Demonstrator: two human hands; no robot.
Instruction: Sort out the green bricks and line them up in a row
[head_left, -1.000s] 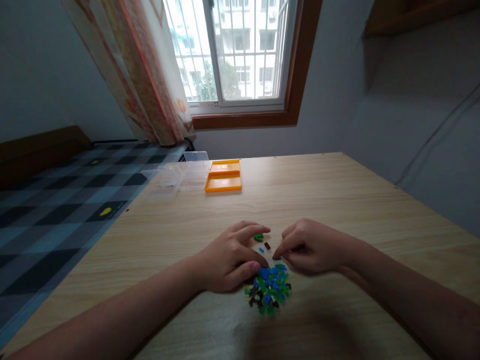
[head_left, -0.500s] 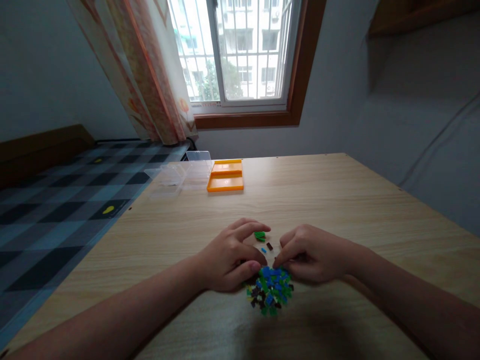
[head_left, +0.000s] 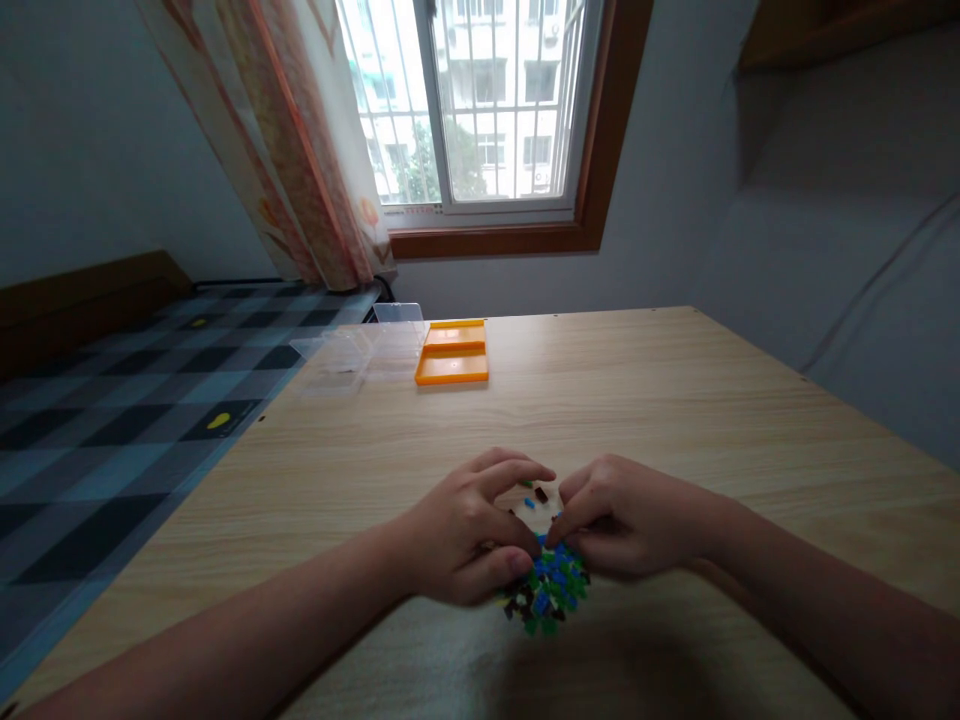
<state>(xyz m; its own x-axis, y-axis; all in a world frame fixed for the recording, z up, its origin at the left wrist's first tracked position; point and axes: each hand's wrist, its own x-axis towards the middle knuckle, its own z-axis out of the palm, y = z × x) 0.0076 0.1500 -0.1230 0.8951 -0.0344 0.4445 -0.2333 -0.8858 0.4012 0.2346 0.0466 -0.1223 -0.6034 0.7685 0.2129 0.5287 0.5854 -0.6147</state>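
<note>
A heap of small plastic building bricks [head_left: 553,590] in blue, green and dark brown lies on the table close to me. My left hand [head_left: 480,525] rests at the heap's upper left side, fingers spread, thumb and a bent finger touching the bricks. Curled fingers of my right hand [head_left: 611,515] come down on the heap's far right edge; whether a brick is between their tips is hidden. Just beyond the heap, between the hands, are a loose brown brick [head_left: 541,495] and a small blue brick [head_left: 529,503]. A green piece [head_left: 526,484] shows partly behind my left fingers.
An orange tray with two compartments [head_left: 452,379] stands at the far side of the wooden table [head_left: 637,400]. Clear plastic cases [head_left: 337,365] lie left of it. A bed with a checked cover [head_left: 150,400] adjoins the table's left; a window is behind.
My left hand has shifted a little right and toward me, its fingers now over the heap's far edge and covering most of the green piece. My right hand has moved slightly down.
</note>
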